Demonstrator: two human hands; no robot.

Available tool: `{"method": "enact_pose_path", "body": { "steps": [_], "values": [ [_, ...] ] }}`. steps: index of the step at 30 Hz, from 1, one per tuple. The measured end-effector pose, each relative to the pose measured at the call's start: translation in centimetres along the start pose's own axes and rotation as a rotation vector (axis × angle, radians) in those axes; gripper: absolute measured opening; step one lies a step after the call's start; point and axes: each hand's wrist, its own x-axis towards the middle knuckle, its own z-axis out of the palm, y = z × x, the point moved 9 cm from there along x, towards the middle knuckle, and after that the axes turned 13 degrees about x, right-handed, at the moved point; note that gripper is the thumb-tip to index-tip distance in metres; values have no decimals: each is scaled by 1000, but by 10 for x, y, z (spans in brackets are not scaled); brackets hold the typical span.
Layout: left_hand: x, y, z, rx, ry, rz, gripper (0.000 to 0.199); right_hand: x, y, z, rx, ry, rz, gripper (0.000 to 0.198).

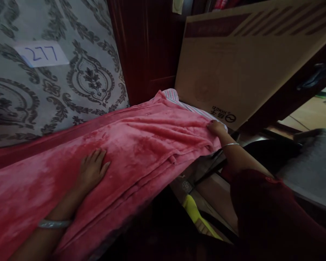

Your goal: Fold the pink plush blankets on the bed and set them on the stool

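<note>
A plush pink blanket (125, 159) lies folded in long layers from the left edge to the middle of the view. My left hand (92, 168) rests flat on it, fingers stretched out. At the blanket's right end, my right hand (216, 128) has its fingers curled over the corner, gripping the edge. Creases run across the blanket toward that hand. A striped cloth (171, 95) shows from under the blanket's far edge. What lies beneath the blanket is mostly hidden.
Patterned wallpaper (92, 79) bears a paper label (43, 53) reading 277. A dark red wooden door (149, 43) and a large cardboard box (220, 65) stand behind the blanket. A yellow slipper-like object (195, 214) is on the floor; a grey cushioned surface (312, 170) is at right.
</note>
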Motion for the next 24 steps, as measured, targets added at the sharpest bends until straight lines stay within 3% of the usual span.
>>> {"method": "enact_pose_path", "body": {
  "steps": [5, 9, 14, 20, 24],
  "values": [
    [-30, 88, -37, -193, 44, 383, 51, -6, 30, -3, -85, 19, 136, 38],
    [-49, 135, -39, -161, 120, 491, 49, -7, 27, -9, -77, 22, 105, 35],
    [-47, 143, -27, -136, 233, 526, 39, -7, 14, -17, -45, 70, 64, 36],
    [-50, 143, -45, -126, 376, 473, 38, -6, -25, -29, 89, 92, -59, 34],
    [-51, 145, -57, -120, 451, 453, 38, -32, -65, -10, 274, -59, -249, 34]
  ]
}}
